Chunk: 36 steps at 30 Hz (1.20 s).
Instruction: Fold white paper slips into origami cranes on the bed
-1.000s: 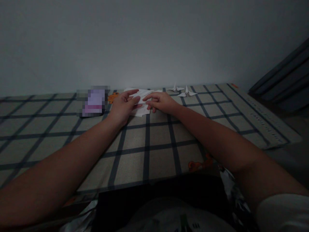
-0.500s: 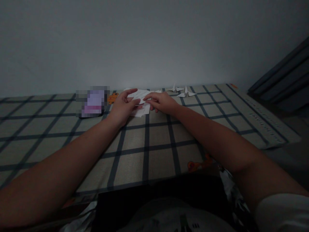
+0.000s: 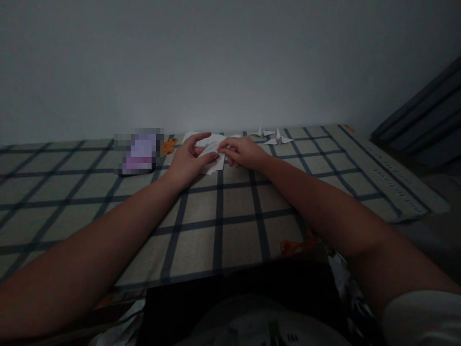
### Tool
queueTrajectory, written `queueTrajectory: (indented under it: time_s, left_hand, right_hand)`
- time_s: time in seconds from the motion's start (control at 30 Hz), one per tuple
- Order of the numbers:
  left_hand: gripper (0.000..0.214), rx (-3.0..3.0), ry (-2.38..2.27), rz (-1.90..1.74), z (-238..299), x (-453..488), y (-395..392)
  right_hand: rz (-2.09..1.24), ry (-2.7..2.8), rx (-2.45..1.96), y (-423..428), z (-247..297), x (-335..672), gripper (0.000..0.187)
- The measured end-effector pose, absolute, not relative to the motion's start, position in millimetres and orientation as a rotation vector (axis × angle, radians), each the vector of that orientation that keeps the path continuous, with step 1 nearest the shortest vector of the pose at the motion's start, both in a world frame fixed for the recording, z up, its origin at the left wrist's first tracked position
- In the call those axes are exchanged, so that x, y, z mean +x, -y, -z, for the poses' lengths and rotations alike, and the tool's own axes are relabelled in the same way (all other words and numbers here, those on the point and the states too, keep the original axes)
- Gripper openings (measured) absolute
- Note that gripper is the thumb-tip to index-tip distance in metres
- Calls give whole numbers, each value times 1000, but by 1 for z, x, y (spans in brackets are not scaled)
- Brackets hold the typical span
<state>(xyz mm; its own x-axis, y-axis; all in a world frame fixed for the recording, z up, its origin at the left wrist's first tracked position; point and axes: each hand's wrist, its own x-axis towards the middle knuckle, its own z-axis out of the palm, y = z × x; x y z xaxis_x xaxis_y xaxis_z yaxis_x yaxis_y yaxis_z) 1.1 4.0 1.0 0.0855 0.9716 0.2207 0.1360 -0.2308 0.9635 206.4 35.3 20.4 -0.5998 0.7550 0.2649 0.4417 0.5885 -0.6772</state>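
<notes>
White paper [image 3: 210, 149] lies between my two hands at the far side of the table, creased where I hold it. My left hand [image 3: 185, 162] grips its left part, the thumb on top and the index finger raised and curved. From the right, my right hand [image 3: 245, 152] pinches the edge between thumb and index finger, with the other fingers curled under. More white sheets [image 3: 215, 167] are spread beneath the hands. Two folded paper cranes, a nearer one [image 3: 279, 139] and a farther one [image 3: 261, 132], stand just right of my right hand.
A purple-screened, pixelated device, seemingly a phone [image 3: 139, 153], lies left of my left hand. The checked tablecloth [image 3: 237, 235] covers the table, which meets a pale wall [image 3: 230, 62]. Dark folded cloth [image 3: 425, 110] hangs at the right.
My left hand has shifted slightly right, its thumb now closer to my right fingertips. The paper between them has changed shape a little. The cranes and the device stay put.
</notes>
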Motion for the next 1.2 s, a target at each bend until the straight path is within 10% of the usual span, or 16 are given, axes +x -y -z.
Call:
queueTrajectory:
  time_s: [1.2]
  left_hand:
    - [66,1366,-1123,-1357,-12,9,5]
  right_hand:
    - [-1234,1718,-947,-40,-15,194,15]
